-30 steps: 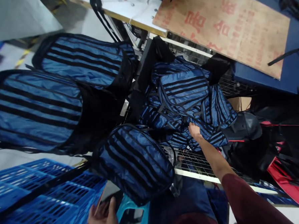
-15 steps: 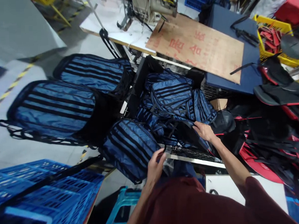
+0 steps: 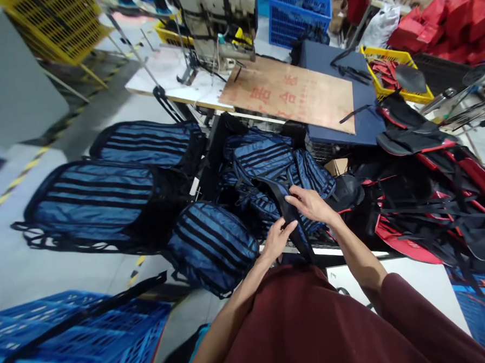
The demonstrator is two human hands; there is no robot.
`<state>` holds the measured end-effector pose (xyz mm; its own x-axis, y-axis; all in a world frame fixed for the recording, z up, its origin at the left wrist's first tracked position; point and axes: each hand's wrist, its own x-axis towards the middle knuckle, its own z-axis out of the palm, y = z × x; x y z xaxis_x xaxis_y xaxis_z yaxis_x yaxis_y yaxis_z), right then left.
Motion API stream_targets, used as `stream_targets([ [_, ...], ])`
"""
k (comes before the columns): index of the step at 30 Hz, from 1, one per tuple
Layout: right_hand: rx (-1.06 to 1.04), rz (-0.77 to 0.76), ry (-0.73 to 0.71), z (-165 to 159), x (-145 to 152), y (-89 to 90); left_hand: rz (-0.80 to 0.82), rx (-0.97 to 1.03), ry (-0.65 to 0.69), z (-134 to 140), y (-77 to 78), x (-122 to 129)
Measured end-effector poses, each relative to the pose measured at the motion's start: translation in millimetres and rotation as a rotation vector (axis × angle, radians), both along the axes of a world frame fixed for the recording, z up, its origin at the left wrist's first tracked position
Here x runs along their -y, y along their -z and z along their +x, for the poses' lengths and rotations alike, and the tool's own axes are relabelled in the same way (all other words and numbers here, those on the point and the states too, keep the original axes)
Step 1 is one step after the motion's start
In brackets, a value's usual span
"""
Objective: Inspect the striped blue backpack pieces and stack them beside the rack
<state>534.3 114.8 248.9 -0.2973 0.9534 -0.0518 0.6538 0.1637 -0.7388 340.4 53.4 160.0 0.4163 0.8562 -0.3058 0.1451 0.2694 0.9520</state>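
Note:
Between both hands runs a curved black-and-blue backpack strap point(image 3: 302, 242), held up in front of my body with its lower end near my shirt. My left hand point(image 3: 275, 238) pinches its left edge, thumb on top. Slightly higher, my right hand point(image 3: 311, 204) grips the opposite edge between thumb and fingers. Whether the strap is joined to a bag cannot be made out. Behind it lies a heap of blue backpacks with black stripes point(image 3: 265, 154). Another striped blue backpack point(image 3: 213, 242) sits just left of my left hand.
Two more striped backpacks point(image 3: 100, 191) lie at the left. Blue crates point(image 3: 123, 323) stand at lower left. Beyond the heap are a sewing machine point(image 3: 220, 25) and a wooden board point(image 3: 290, 92). Black-and-red bag pieces point(image 3: 408, 238) pile up on the right beside a white board point(image 3: 398, 292).
My right hand has moved left and nearer my body, bringing the strap up from the heap. My left hand has risen to the right and taken hold of it. The head view has shifted.

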Motion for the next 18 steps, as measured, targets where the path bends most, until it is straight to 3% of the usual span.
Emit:
stream_targets([
  [3,-0.087,0.006,0.011,-3,4,-5.5,0.02,0.01,-0.027,-11,-16.1,-14],
  [8,-0.156,0.045,0.107,-21,9,-5.8,0.124,0.076,-0.207,-19,-48.3,-57],
  [11,-0.122,0.138,0.278,-36,7,0.7,-0.044,0.316,-0.203,-10,-64.2,-65],
  [14,-0.067,0.204,0.462,-46,8,13.2,-0.305,0.592,-0.231,-7,-75.1,-53],
  [18,-0.004,0.351,0.588,-60,16,24.7,-0.449,0.726,-0.2,-19,-88.3,-38],
])
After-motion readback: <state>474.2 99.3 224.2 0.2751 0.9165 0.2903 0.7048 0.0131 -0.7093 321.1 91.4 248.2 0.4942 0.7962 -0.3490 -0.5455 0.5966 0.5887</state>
